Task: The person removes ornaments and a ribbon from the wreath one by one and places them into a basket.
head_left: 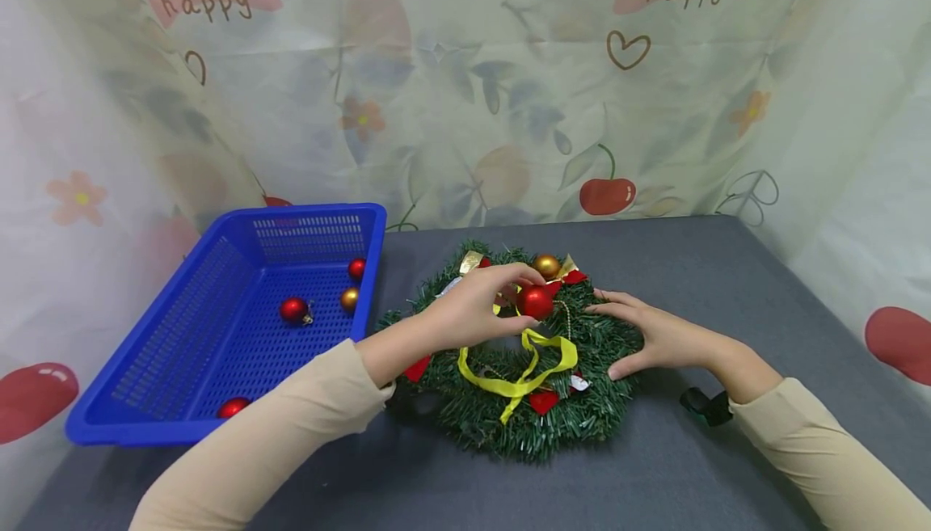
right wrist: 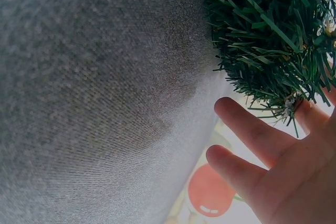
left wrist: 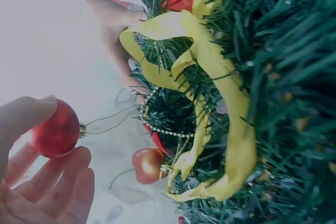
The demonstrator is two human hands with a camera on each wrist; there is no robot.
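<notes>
Over the middle of a green Christmas wreath (head_left: 538, 426), my left hand (head_left: 483, 301) pinches a red bauble (head_left: 536, 302) between thumb and fingers. In the left wrist view a thin string loop runs from the cap of this red bauble (left wrist: 56, 129) toward the wreath. A yellow ribbon (head_left: 502, 387) curls across the wreath, beside a beaded gold chain (left wrist: 170, 131). At the wreath's right edge, my right hand (head_left: 665, 337) touches the green tips with its fingers spread. A gold bauble (head_left: 546, 265) sits on the wreath's far side.
To the left stands a blue plastic basket (head_left: 374, 272) holding red baubles (head_left: 294, 310) and a gold bauble (head_left: 350, 299). A dark grey cloth (head_left: 698, 272) covers the table. Behind it hangs a patterned curtain (head_left: 451, 94). A dark strap (head_left: 705, 406) lies by the right wrist.
</notes>
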